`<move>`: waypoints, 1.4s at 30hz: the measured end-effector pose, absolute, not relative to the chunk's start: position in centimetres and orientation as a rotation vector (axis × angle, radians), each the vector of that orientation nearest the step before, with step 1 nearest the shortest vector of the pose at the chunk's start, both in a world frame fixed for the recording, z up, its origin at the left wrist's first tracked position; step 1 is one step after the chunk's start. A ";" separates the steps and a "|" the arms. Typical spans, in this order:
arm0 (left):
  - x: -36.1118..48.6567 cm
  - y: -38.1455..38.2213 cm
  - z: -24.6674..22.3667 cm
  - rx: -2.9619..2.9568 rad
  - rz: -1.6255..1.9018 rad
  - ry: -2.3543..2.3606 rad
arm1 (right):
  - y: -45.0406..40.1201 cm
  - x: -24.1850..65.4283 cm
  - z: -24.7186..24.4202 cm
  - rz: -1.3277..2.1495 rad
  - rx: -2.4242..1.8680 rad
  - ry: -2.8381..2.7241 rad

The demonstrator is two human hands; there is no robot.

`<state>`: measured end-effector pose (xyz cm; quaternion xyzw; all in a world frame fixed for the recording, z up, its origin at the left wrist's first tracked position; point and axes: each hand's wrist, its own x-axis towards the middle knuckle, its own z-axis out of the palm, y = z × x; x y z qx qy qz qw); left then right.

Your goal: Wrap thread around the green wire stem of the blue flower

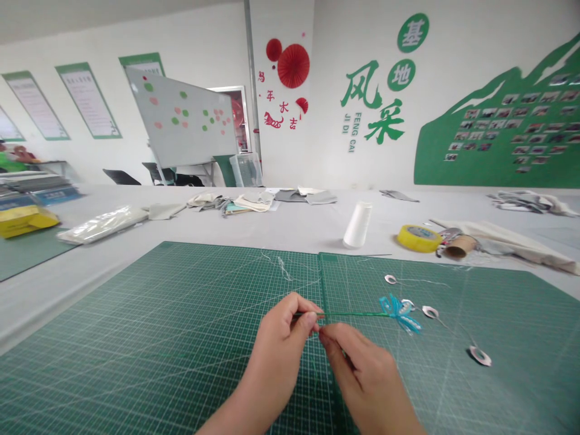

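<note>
My left hand (286,338) pinches the thin green stem (353,313) between thumb and fingers. The stem runs level to the right and ends in a blue flower (400,314) with looped petals and whitish parts. Just below the stem, my right hand (360,368) is closed in a pinch, its fingertips close to the left thumb; what it holds is too small to make out. A faint green strand shows on the mat below the hands. Right of the flower lie small pale oval pieces (430,312) on thin wires or threads.
Two green cutting mats (217,284) meet under my hands. Beyond them stand a white thread cone (357,225), a yellow tape roll (419,238) and a brown cardboard tube (458,246). Fabric scraps (254,201) lie farther back. A plastic-wrapped packet (106,223) and yellow box (27,220) are left.
</note>
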<state>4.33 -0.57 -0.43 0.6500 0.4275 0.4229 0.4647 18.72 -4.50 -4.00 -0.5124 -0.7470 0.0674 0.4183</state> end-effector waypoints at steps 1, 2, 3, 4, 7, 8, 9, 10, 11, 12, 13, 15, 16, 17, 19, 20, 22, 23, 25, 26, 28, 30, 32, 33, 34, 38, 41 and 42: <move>4.3 -0.6 -0.5 1.629 1.042 1.068 | -4.5 18.8 -4.1 0.106 -1.302 -1.906; 4.4 -0.6 -0.5 1.659 1.043 1.084 | -4.5 18.9 -4.2 0.042 -1.319 -1.940; 4.4 -0.6 -0.6 1.686 1.044 1.095 | -4.5 19.0 -4.3 -0.022 -1.334 -1.976; 4.4 -0.6 -0.7 1.711 1.045 1.101 | -4.5 19.1 -4.4 -0.087 -1.347 -2.010; 4.5 -0.6 -0.8 1.772 1.053 1.122 | -4.6 19.1 -4.6 -0.306 -1.338 -2.086; 4.5 -0.6 -0.8 1.794 1.056 1.132 | -4.6 19.1 -4.5 -0.375 -1.325 -2.105; 4.5 -0.7 -0.8 1.818 1.059 1.138 | -4.7 19.1 -4.5 -0.434 -1.310 -2.126; 4.5 -0.7 -0.8 1.842 1.063 1.143 | -4.7 19.1 -4.4 -0.477 -1.299 -2.149; 4.4 -0.8 -0.8 1.867 1.065 1.144 | -4.8 19.1 -4.2 -0.506 -1.291 -2.174; 4.4 -0.8 -0.8 1.890 1.071 1.144 | -4.9 19.1 -4.0 -0.523 -1.291 -2.198; 4.4 -0.9 -0.9 1.915 1.079 1.140 | -5.0 19.1 -3.7 -0.537 -1.294 -2.219; 4.3 -0.9 -0.9 1.974 1.087 1.132 | -5.1 19.1 -3.0 -0.559 -1.283 -2.253; 4.3 -0.9 -0.9 2.011 1.087 1.121 | -5.2 19.2 -2.5 -0.572 -1.268 -2.259; 4.2 -0.9 -1.0 2.054 1.083 1.106 | -5.3 19.2 -2.0 -0.589 -1.249 -2.258; 4.1 -0.9 -0.9 2.147 1.059 1.075 | -5.4 19.5 -0.8 -0.610 -1.221 -2.247; 4.0 -0.9 -0.9 2.188 1.045 1.059 | -5.4 19.7 -0.3 -0.614 -1.210 -2.233; 3.9 -0.9 -0.7 2.253 1.017 1.037 | -5.2 20.2 0.7 -0.594 -1.197 -2.209; 3.8 -0.9 -0.6 2.274 0.997 1.035 | -5.0 20.6 1.1 -0.570 -1.196 -2.200; 3.6 -0.8 -0.4 2.313 0.964 1.044 | -4.7 21.3 1.8 -0.493 -1.220 -2.201; 3.6 -0.8 -0.2 2.334 0.944 1.056 | -4.4 21.7 1.9 -0.436 -1.251 -2.213; 3.3 -0.7 0.1 2.382 0.908 1.080 | -4.0 22.6 2.2 -0.270 -1.315 -2.241; 3.1 -0.5 0.4 2.420 0.872 1.089 | -3.5 23.5 2.3 -0.054 -1.349 -2.239; 2.8 -0.4 0.6 2.435 0.841 1.073 | -3.2 24.3 2.3 0.159 -1.351 -2.198; 2.6 -0.3 0.7 2.436 0.828 1.061 | -3.0 24.6 2.4 0.240 -1.348 -2.171; 2.5 -0.2 0.8 2.435 0.815 1.056 | -2.9 24.9 2.5 0.300 -1.346 -2.148; 2.1 -0.1 1.1 2.416 0.774 1.037 | -2.7 25.8 2.9 0.409 -1.351 -2.088; 1.9 -0.3 1.5 2.319 0.741 0.982 | -2.4 26.4 2.8 0.501 -1.339 -2.007; 1.8 -0.4 1.6 2.263 0.731 0.954 | -2.3 26.5 2.7 0.555 -1.339 -1.964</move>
